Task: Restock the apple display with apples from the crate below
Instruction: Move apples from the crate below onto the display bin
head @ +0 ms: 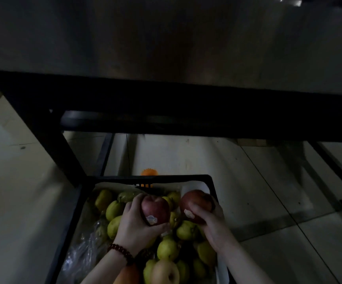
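Observation:
A black plastic crate [77, 203] stands on the floor under a dark display stand [166, 107]. It holds several green-yellow fruits [167, 250] and a paler apple [165, 272] near the bottom edge. My left hand [134, 226], with a bead bracelet on the wrist, grips a red apple [155, 209] bearing a sticker. My right hand [211, 224] grips a second, larger red apple [196, 200] with a sticker. Both apples are held just above the fruit in the crate.
The stand's black legs [63, 152] and low crossbars [338, 173] frame the space above and beside the crate. An orange object [149, 172] lies on the tiled floor [248, 181] just behind the crate. Clear plastic wrap [79, 253] lines the crate's left side.

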`<state>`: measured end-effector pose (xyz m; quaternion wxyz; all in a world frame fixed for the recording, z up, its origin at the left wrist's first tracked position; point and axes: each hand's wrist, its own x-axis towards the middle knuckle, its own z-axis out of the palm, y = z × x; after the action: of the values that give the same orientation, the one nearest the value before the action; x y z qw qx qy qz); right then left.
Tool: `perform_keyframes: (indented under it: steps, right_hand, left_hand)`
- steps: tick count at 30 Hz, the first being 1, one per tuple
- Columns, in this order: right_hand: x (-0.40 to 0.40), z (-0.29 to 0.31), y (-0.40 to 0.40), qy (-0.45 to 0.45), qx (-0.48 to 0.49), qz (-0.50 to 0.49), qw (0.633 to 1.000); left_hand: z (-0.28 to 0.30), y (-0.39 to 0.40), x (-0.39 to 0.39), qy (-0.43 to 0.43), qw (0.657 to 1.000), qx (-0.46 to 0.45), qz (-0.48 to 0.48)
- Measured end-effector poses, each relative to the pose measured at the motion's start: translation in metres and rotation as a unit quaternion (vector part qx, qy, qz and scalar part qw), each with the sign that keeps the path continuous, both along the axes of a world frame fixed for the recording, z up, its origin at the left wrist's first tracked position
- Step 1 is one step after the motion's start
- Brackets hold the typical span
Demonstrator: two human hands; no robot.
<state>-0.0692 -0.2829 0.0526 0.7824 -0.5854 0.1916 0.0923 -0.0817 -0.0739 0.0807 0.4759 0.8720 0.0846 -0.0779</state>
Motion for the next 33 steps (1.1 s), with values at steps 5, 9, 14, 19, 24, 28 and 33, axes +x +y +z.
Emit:
perform_keyframes:
  steps: [5, 9, 14, 19, 24, 28, 33]
  right_hand:
    - [-0.014, 0.093, 0.007, 0.051, -0.017, -0.011, 0.998]
    - [-0.023, 0.19, 0.01, 0.076, -0.033, -0.002, 0.997]
    - [-0.015, 0.329, 0.01, 0.045, -0.032, 0.037, 0.998]
    - [0.032, 0.434, 0.022, -0.032, -0.093, 0.047, 0.994]
    - [0.081, 0.506, 0.043, -0.031, -0.026, 0.049, 0.998]
    - [0.107, 0.522, 0.067, -0.043, -0.087, 0.022, 0.995]
    - [0.132, 0.538, 0.095, -0.052, -0.125, 0.039, 0.99]
  left_hand:
    - [0.102, 0.009, -0.003, 0.056, 0.998, 0.005, -0.022]
    - [0.2, 0.016, -0.003, 0.072, 0.997, -0.014, -0.02]
    - [0.333, 0.022, 0.018, 0.012, 0.999, -0.014, -0.038]
    - [0.448, 0.037, 0.063, -0.05, 0.997, -0.022, -0.045]
    - [0.509, 0.069, 0.118, -0.098, 0.995, -0.009, -0.023]
    - [0.528, 0.094, 0.155, -0.095, 0.995, 0.018, -0.024]
    - [0.547, 0.117, 0.221, -0.11, 0.993, 0.042, -0.022]
